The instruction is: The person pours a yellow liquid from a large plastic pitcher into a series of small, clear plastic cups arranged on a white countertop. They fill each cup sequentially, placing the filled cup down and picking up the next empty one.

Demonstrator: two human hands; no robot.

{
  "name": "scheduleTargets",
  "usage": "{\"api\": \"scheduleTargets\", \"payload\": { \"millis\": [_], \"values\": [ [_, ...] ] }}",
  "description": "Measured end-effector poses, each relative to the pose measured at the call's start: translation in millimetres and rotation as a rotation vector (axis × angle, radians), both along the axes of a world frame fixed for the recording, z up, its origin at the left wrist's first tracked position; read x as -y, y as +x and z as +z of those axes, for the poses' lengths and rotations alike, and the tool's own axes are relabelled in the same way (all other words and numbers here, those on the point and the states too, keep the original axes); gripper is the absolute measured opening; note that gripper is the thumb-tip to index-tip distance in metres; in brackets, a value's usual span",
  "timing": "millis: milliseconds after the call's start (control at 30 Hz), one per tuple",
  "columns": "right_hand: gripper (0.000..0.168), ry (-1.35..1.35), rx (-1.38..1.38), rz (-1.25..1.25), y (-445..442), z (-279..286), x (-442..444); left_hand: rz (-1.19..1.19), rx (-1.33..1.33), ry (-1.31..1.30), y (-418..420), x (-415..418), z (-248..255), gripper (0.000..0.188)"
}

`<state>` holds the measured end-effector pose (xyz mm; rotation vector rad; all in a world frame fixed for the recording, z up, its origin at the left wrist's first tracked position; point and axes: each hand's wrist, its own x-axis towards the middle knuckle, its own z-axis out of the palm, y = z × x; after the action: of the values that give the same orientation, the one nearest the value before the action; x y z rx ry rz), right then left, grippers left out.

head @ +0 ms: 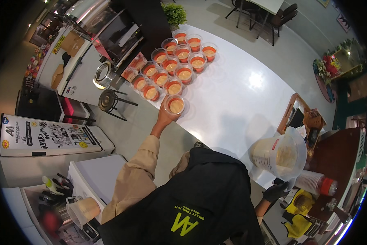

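Observation:
My left hand (164, 117) grips a clear plastic cup (175, 104) with an orange-red layer below a creamy tan liquid. It is at the near edge of the white counter (223, 101), close to the rows of other cups. Several similar filled cups (171, 65) stand grouped on the counter's far left part. On the right, my black-gloved right hand (275, 192) is closed at the handle of a large translucent measuring jug (277, 154), which holds creamy liquid. The fingers there are partly hidden. Whether the jug rests on the counter I cannot tell.
A stack of clear cups (312, 182) lies beside the jug. Behind it is a wooden tray (289, 111) with small items. A potted plant (175, 14) borders the far end. A second jug (84, 211) is at lower left, and a round stool (108, 100) stands on the floor.

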<state>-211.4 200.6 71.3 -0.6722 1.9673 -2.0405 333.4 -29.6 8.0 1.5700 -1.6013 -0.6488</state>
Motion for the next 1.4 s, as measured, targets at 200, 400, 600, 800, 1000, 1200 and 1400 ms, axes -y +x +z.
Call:
{"api": "scheduleTargets", "payload": {
  "millis": [200,400,600,800,1000,1200,1400],
  "values": [
    [0.061,-0.040,0.029,0.007,0,1,1,0.000,0.041,0.000,4,8,-14,0.083],
    [0.069,-0.003,-0.029,0.066,-2,1,-2,0.028,0.194,0.012,19,-5,-11,0.085],
    [0.073,0.070,-0.025,0.077,-10,-7,-16,0.163,0.015,-0.015,24,-15,9,0.076],
    [0.070,-0.067,0.031,-0.023,-12,-25,-24,0.176,0.093,-0.031,31,-11,-11,0.066],
    [0.051,0.014,0.088,-0.026,-10,-21,-35,0.292,0.135,-0.165,43,-34,-78,0.076],
    [0.033,0.089,-0.052,0.021,-16,40,-41,0.396,0.177,-0.059,-14,-68,-75,0.072],
    [0.032,0.235,-0.634,-0.273,-64,105,-48,0.413,0.204,-0.025,-62,-99,-68,0.058]
  ]
}}
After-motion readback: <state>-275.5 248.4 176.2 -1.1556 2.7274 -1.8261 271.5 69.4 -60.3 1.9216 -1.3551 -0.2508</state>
